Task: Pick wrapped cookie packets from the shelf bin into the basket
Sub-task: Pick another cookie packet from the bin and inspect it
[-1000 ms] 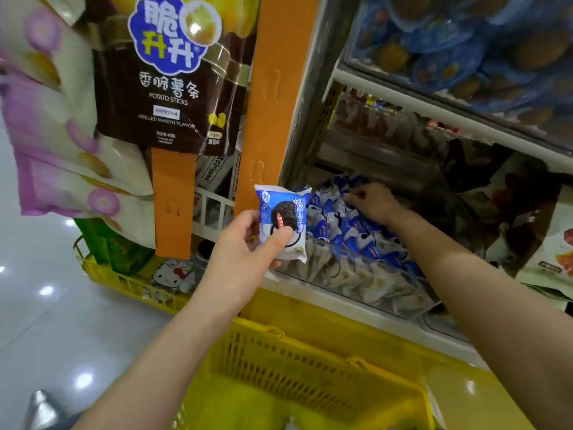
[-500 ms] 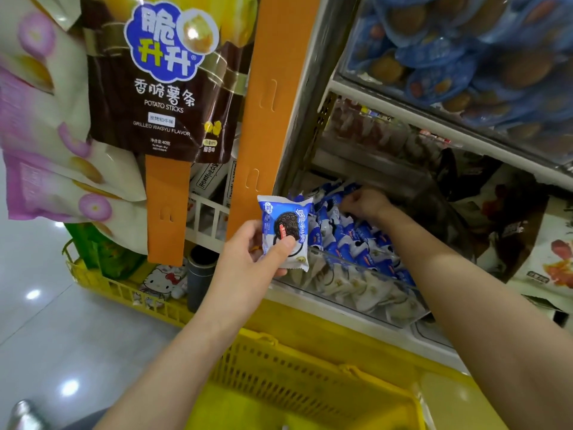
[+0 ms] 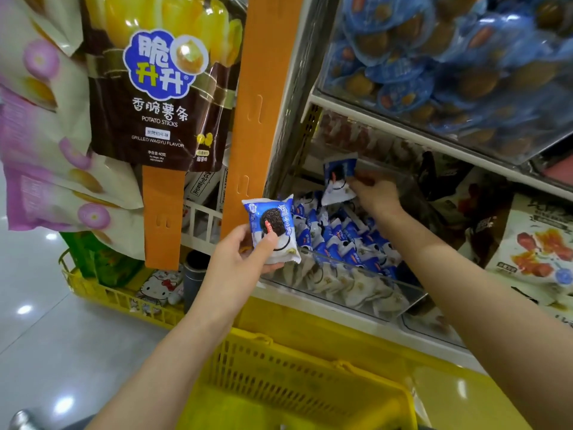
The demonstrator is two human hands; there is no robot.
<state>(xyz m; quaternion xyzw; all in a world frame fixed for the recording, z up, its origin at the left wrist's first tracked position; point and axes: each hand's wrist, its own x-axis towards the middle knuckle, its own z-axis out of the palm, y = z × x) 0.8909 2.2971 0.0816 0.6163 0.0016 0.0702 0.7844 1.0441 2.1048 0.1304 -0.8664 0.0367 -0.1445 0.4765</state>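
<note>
The left grip point(image 3: 238, 262) is pinching one cookie packet point(image 3: 273, 234) above the basket point(image 3: 279, 361), probably for dropping, while the right grip point(image 3: 375, 193) is holding a second packet point(image 3: 338, 181) over the bin point(image 3: 356, 274).

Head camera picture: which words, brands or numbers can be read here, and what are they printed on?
"脆升升": logo on the brown hanging snack bag.
"香脆薯条": same bag.
"POTATO STICKS": same bag.
"GRILLED WAGYU FLAVOR": same bag.
Small print low on that bag: too small to read.
Print on the cookie packet in the left hand: blurred.
Print on the second packet in the right hand: blurred.
</note>
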